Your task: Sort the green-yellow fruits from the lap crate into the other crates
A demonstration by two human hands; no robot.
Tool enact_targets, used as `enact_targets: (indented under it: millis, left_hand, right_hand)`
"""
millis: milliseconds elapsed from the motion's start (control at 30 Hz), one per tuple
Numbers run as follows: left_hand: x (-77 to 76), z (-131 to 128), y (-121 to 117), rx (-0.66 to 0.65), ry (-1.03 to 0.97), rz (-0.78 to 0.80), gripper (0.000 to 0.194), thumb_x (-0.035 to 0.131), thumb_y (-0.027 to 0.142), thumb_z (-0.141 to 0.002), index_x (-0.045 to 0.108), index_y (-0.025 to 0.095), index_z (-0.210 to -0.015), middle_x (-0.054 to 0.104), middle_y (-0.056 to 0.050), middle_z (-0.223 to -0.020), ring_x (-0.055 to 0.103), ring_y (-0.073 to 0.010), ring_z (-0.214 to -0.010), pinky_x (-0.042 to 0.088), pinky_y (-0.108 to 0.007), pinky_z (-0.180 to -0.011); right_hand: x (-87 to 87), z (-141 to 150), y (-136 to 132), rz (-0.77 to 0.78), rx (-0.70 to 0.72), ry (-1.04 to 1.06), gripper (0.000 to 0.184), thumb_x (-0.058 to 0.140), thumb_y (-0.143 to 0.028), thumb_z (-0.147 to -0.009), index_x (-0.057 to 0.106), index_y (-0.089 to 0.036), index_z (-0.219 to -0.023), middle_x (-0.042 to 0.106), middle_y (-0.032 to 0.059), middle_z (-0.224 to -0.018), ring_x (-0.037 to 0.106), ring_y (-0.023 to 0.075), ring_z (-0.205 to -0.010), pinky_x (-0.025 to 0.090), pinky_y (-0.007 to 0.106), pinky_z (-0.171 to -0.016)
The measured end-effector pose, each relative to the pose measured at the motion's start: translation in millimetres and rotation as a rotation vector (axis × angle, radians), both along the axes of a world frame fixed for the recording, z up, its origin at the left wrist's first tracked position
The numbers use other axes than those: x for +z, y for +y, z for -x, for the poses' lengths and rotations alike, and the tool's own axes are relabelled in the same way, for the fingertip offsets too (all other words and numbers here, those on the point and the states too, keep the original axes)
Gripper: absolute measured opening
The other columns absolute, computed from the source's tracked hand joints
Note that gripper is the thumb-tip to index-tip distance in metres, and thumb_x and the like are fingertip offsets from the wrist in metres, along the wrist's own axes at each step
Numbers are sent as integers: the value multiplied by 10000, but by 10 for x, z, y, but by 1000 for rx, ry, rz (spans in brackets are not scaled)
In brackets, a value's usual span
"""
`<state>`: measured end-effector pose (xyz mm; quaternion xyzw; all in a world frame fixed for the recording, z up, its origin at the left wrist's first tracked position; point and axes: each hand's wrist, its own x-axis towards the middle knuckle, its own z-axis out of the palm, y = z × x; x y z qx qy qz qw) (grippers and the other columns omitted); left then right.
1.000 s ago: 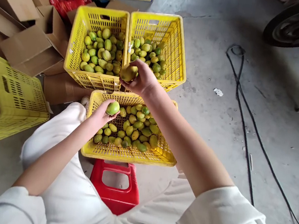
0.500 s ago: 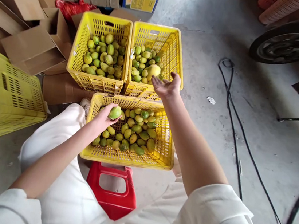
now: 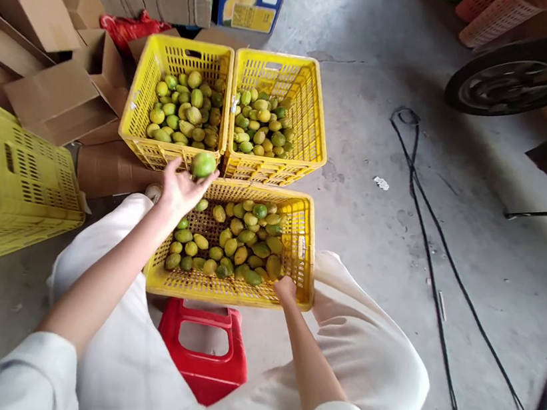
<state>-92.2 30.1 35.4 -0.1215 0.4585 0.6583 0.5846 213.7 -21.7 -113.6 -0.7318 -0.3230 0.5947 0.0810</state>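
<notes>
Spreading our left hand [image 3: 182, 186] beside a roundish fruit [image 3: 203, 165], long axis unclear, we could not tell our right hand's [image 3: 286, 289] grip, nor read the box's [image 3: 254, 2] print.

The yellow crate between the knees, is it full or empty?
Neither: this crate is partly filled; fruits lie below its rim, and bare mesh shows among them.

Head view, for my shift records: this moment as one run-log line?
left hand: open, green fruit at fingertips; right hand: at near crate, right end, grip hidden; far left crate, far right crate: lemons unconfirmed, fruits inside
</notes>
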Motion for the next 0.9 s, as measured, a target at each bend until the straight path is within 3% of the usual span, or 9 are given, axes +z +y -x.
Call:
enact_targets:
  millis: [133, 267, 367, 467, 567, 667, 800, 900]
  left_hand:
    - [139, 151, 149, 167, 138, -302, 482, 340, 511, -1063, 540, 235, -1403, 725, -116, -1221, 645, -206, -1331, 599, -308, -1016]
    - [42, 211, 205, 205, 242, -381, 524, 252, 561, -1056, 643, 239, -1192, 702, -112, -1356, 547, -165, -1459, 532, -266, -1098]
    - [-154, 214, 202, 160, 322, -382, 494, 339, 626, -1014, 674, 264, -1035, 741, -98, -1280, 572, -195, -1438, 547, -322, -1092]
    - [-334, 210, 180, 134, 349, -346, 483, 396, 655, -982, 683, 266, -973, 766, -90, -1184, 606, -208, -1401, 555, -347, -1081]
    - [-414, 213, 151, 109, 351, -305, 485, 403, 653, -980, 685, 259, -958, 769, -94, -1164, 615, -208, -1390, 553, -343, -1079]
    - [-377, 198, 126, 88, 363, -279, 488, 396, 653, -988, 681, 258, -962, 775, -99, -1157, 615, -207, -1389, 554, -344, -1077]
    - [-203, 117, 92, 55, 358, -255, 546, 308, 637, -1025, 685, 246, -965, 780, -91, -1162, 611, -197, -1397, 542, -329, -1099]
    - [-76, 51, 64, -15, 374, -265, 557, 270, 619, -1045, 682, 247, -996, 771, -81, -1207, 593, -197, -1418, 534, -333, -1113]
  right_hand:
    - [-311, 9, -137, 10, 284, -267, 370, 674, -360, -1019, 639, -187, -1344, 640, 118, -1384, 673, 264, -1178, 592, 484, -983]
    - [-508, 138, -207, 28, 463, -389, 369, 679, -363, -1016, 643, -189, -1340, 641, 113, -1386, 668, 268, -1193, 586, 497, -996]
    - [-598, 134, -226, 27, 500, -472, 490, 702, -323, -989, 584, -182, -1443, 548, 160, -1526, 596, 328, -1341, 524, 528, -1090]
    - [-670, 58, -108, 6, 470, -548, 788, 700, -316, -944, 359, -121, -1627, 385, 255, -1650, 444, 404, -1508, 444, 471, -1172]
    - [-719, -9, 82, -39, 444, -597, 907, 639, -369, -952, 181, -83, -1680, 396, 289, -1632, 426, 407, -1523, 436, 461, -1170]
    - [-755, 5, 218, -97, 467, -610, 878, 655, -344, -929, 240, -130, -1673, 421, 283, -1615, 485, 428, -1463, 446, 512, -1145]
    - [-826, 107, 298, -161, 493, -617, 895, 740, -405, -882, 326, -168, -1639, 325, 295, -1667, 378, 488, -1503, 389, 618, -1152]
    - [-890, 140, 363, -162, 484, -597, 957, 769, -530, -850, 340, -151, -1617, 283, 310, -1676, 303, 492, -1534, 392, 604, -1148]
